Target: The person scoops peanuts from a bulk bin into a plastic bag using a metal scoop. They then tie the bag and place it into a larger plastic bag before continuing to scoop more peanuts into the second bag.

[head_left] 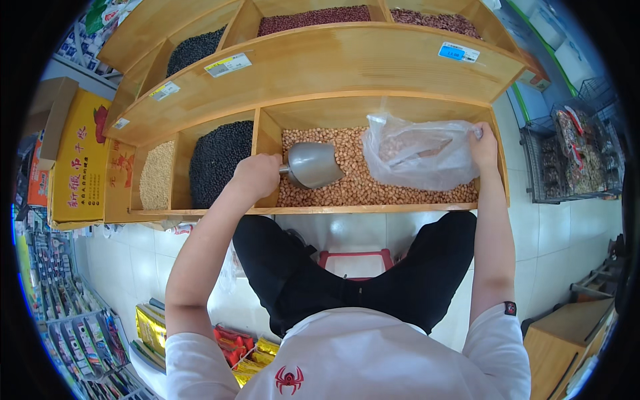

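Metal scoop [312, 165] on peanuts [357, 179] in wooden bin [393, 209]; our L hand [260, 175] w/ fingers clamped on its handle. Our R hand [485, 143], fingers clamped on edge of bag [423, 157] over peanuts; contents prob. same, dimly seen.

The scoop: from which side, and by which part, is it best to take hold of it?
Probably by the handle, coming from the left: it is narrow and juts from the left end of the broad metal bowl, which extends to the right. The left hand grips it there, hiding most of it.
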The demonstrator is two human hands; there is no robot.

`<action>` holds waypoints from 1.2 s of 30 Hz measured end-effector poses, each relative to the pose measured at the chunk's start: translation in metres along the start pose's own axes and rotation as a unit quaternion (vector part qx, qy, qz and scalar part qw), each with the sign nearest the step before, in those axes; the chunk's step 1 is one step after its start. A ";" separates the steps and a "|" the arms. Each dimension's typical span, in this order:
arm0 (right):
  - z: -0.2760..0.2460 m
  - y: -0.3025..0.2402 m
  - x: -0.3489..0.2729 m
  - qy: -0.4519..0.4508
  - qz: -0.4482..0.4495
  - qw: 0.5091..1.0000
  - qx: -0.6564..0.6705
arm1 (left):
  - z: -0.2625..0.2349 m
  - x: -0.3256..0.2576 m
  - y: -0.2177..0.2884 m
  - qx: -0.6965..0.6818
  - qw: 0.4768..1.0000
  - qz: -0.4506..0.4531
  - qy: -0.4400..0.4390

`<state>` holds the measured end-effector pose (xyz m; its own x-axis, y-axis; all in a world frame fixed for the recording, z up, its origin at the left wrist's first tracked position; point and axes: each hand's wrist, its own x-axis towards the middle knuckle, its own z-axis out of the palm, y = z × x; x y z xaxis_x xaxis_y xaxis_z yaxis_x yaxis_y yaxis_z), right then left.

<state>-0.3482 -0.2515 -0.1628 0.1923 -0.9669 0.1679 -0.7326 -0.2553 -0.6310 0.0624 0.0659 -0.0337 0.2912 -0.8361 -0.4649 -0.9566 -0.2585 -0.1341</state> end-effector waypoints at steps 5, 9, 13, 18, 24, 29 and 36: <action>0.004 -0.001 0.005 0.047 0.004 0.999 0.028 | 0.016 0.006 0.004 -0.047 0.998 0.018 -0.040; 0.006 -0.004 0.003 0.039 0.019 0.999 0.017 | 0.034 0.021 0.009 -0.162 0.974 0.005 -0.161; 0.008 -0.004 0.003 0.028 0.031 0.999 0.007 | 0.061 0.030 0.014 -0.203 0.967 -0.002 -0.153; 0.006 -0.001 0.003 0.023 0.012 1.000 0.014 | 0.074 0.039 0.023 -0.267 0.954 -0.029 -0.136; 0.008 0.000 0.002 0.014 0.004 1.000 0.004 | 0.098 0.056 0.016 -0.350 0.921 -0.077 -0.155; 0.009 0.007 0.001 0.018 -0.012 1.000 -0.003 | 0.107 0.064 0.012 -0.451 0.866 -0.090 -0.195; 0.009 0.006 0.001 0.000 0.003 1.000 0.011 | 0.110 0.062 0.009 -0.514 0.834 -0.079 -0.183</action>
<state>-0.3465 -0.2539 -0.1736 0.1870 -0.9686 0.1639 -0.7200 -0.2486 -0.6479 0.0710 0.0650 -0.1596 0.2115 -0.5973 -0.7736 -0.3390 -0.7872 0.5151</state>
